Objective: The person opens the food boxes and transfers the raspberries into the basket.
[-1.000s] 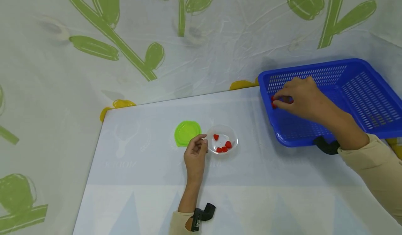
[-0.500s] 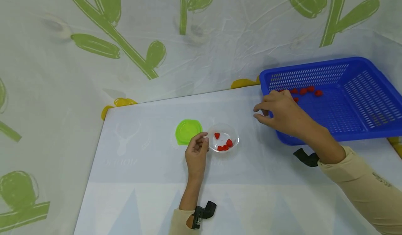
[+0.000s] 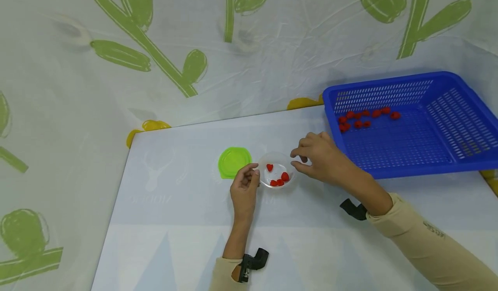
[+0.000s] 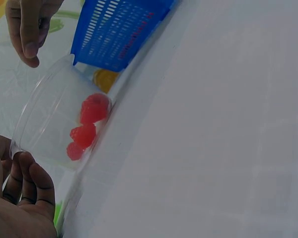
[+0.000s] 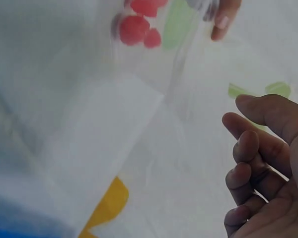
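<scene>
A clear plastic bowl stands on the white table, with several red raspberries in it. My left hand pinches its left rim between thumb and fingers, as the left wrist view shows. My right hand hovers at the bowl's right side, thumb and index finger apart and the other fingers loosely bent. Nothing is visible between these fingers in the right wrist view. Just behind my left hand lies a bright green lid, flat on the table.
A large blue basket with slotted walls stands at the right, near the back wall. More raspberries lie in its far left part. A plant-patterned sheet hangs behind the table's back edge.
My right hand has left the raspberries at the basket's left wall and moved left to the bowl. Raspberries it covered in the basket now show. My left hand stays at the rim.
</scene>
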### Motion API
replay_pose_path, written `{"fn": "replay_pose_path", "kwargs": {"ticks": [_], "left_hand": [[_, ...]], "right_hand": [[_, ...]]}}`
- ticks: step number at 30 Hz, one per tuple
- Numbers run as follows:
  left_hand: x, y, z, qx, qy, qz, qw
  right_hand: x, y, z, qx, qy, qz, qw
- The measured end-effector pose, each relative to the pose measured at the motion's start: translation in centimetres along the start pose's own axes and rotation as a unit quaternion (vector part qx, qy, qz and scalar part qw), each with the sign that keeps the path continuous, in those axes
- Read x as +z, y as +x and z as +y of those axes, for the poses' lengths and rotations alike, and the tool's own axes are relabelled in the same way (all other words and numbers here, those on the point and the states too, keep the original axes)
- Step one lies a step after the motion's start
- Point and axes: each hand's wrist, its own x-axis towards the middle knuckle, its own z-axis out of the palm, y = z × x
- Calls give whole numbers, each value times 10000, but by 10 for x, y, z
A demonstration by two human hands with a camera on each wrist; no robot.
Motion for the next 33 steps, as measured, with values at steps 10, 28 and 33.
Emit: {"fn": "replay_pose_path", "kwargs": {"ticks": [10, 28, 33], "left_hand": [[1, 1, -1, 6, -4, -18, 10000], [0, 0, -1, 43, -113, -4, 9999], [0, 0, -1, 83, -107, 21, 9999]], "right_hand": [[34, 6, -14, -50, -71, -191, 9998], [69, 22, -23, -240, -648, 7, 9976], [76, 25, -25, -230, -961, 134, 9950]]}}
